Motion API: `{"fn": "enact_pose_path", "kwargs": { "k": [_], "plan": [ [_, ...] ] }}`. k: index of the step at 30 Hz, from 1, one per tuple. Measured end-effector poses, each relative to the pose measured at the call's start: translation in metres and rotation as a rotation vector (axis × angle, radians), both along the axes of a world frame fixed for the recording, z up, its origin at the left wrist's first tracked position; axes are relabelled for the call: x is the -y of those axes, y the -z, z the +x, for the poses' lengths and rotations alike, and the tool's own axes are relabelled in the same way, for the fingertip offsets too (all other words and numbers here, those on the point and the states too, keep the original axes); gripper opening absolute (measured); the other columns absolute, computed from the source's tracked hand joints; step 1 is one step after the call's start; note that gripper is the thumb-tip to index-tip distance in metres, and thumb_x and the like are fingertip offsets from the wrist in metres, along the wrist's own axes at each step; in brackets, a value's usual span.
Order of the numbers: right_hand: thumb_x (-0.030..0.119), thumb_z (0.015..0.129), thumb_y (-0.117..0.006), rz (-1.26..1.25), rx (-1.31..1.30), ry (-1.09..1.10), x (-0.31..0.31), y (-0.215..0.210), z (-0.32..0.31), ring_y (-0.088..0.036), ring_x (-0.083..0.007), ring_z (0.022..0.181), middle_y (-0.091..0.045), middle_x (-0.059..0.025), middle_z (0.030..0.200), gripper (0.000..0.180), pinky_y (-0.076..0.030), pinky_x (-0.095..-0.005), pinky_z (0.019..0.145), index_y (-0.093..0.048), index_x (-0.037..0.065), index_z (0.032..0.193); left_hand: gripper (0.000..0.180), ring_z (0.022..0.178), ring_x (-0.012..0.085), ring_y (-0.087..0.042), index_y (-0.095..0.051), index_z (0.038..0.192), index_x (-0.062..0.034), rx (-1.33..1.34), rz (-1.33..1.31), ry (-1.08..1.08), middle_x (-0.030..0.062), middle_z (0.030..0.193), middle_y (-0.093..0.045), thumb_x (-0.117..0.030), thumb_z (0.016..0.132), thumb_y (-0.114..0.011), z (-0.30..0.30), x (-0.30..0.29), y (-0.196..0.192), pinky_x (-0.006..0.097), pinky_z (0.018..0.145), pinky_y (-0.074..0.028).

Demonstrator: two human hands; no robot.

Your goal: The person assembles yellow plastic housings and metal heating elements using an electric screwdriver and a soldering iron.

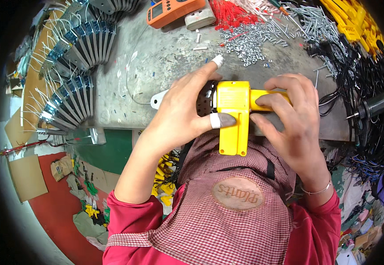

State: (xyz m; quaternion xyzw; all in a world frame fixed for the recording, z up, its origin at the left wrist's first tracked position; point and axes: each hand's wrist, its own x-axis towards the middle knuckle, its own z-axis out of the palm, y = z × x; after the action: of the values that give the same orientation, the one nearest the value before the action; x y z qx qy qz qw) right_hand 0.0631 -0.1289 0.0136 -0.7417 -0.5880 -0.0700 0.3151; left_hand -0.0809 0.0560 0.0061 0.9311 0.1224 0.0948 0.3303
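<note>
A yellow plastic tool housing (pixel 233 99) with a handle and a rectangular leg is held over the table's front edge, above my lap. My left hand (pixel 178 104) grips its left end, around a dark perforated part (pixel 204 104). The left thumb presses on the yellow face; the thumb and a fingertip wear white tape. At the housing's right, my right hand (pixel 296 108) curls its fingers on the short yellow handle (pixel 262 99), with the thumb below near the housing. A pale metal tab (pixel 157 100) with a hole sticks out left of my left hand.
Rows of metal plates (pixel 74 95) with white wires stand at the left. Beyond my hands lie an orange meter (pixel 174 12), red pieces (pixel 232 15), nuts (pixel 248 47) and screws (pixel 320 26). Black cables (pixel 342 66), yellow parts (pixel 349 17) and a black electric screwdriver (pixel 380 104) are at the right.
</note>
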Motion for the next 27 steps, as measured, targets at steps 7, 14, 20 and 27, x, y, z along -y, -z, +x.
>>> {"fn": "enact_pose_path", "kwargs": {
  "k": [7,14,20,27],
  "plan": [
    [0.006,0.061,-0.074,-0.044,-0.064,-0.023,-0.011,0.009,-0.002,-0.055,-0.0291,0.094,-0.058,-0.0067,0.096,0.033,-0.041,-0.0419,0.085,-0.059,0.008,0.090,0.095,0.103,0.0351,-0.059,-0.038,0.138,0.0018,0.147,-0.095,0.013,0.0162,0.109,-0.062,-0.038,0.064,-0.083,0.002,0.000,0.014,0.046,0.096,-0.041],
    [0.009,0.069,-0.071,-0.113,-0.201,-0.041,-0.013,-0.005,0.017,-0.059,-0.0297,0.086,-0.059,-0.0097,0.087,0.028,-0.043,-0.0402,0.081,-0.059,0.005,0.093,0.095,0.104,0.0355,-0.057,-0.037,0.139,0.0016,0.115,-0.071,0.006,0.0169,0.109,-0.061,-0.035,0.064,-0.083,0.003,0.002,0.011,0.045,0.098,-0.039],
    [0.012,0.078,-0.067,-0.251,-0.339,-0.119,-0.030,-0.002,0.045,-0.062,-0.0293,0.080,-0.063,-0.0120,0.082,0.015,-0.047,-0.0376,0.075,-0.064,0.000,0.087,0.097,0.107,0.0340,-0.057,-0.038,0.140,-0.0001,0.065,-0.054,-0.010,0.0169,0.113,-0.061,-0.036,0.063,-0.085,0.005,0.003,0.004,0.043,0.098,-0.041],
    [0.015,0.080,-0.066,-0.293,-0.596,-0.229,-0.036,0.009,0.060,-0.064,-0.0248,0.072,-0.065,-0.0129,0.077,0.016,-0.049,-0.0350,0.068,-0.065,-0.001,0.086,0.100,0.110,0.0315,-0.058,-0.038,0.143,-0.0028,0.016,-0.058,-0.017,0.0156,0.116,-0.061,-0.040,0.062,-0.086,0.007,0.004,0.006,0.041,0.098,-0.043]
  ]
}}
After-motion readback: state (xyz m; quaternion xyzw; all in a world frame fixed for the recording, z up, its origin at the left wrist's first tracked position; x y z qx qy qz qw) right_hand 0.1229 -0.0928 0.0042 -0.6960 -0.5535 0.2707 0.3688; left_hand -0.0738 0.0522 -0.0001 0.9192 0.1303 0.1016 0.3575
